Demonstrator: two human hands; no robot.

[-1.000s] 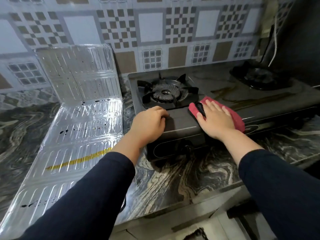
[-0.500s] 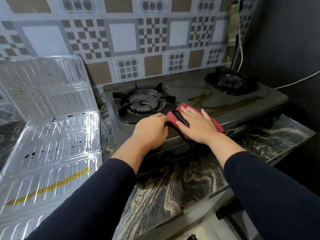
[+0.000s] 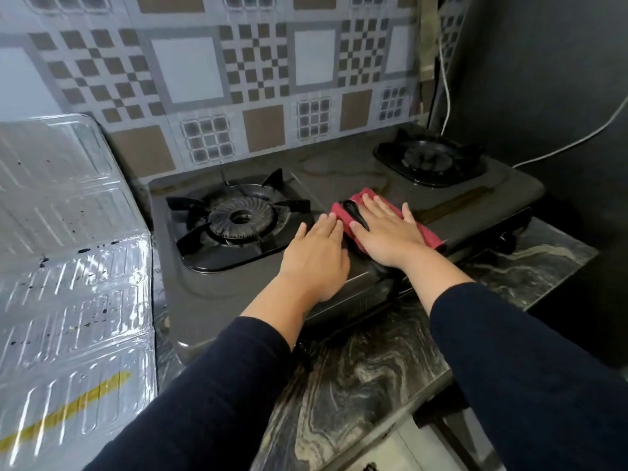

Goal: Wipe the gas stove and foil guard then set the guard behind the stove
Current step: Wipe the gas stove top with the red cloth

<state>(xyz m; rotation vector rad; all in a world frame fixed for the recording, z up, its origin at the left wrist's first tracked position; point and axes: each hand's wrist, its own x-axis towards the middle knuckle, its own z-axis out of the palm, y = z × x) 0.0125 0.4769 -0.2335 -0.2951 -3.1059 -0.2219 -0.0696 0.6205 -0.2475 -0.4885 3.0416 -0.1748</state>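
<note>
I am pressing my right hand (image 3: pixel 385 234) flat, fingers spread, on the red cloth (image 3: pixel 424 234), pinning it to the gas stove (image 3: pixel 346 185) top rather than clutching it. Just beside it to the left, my left hand (image 3: pixel 314 258) is lying open and flat on the stove, holding nothing. Farther left, past the near burner (image 3: pixel 239 217), the foil guard (image 3: pixel 73 283) is sprawling on the marbled counter (image 3: pixel 356 385).
</note>
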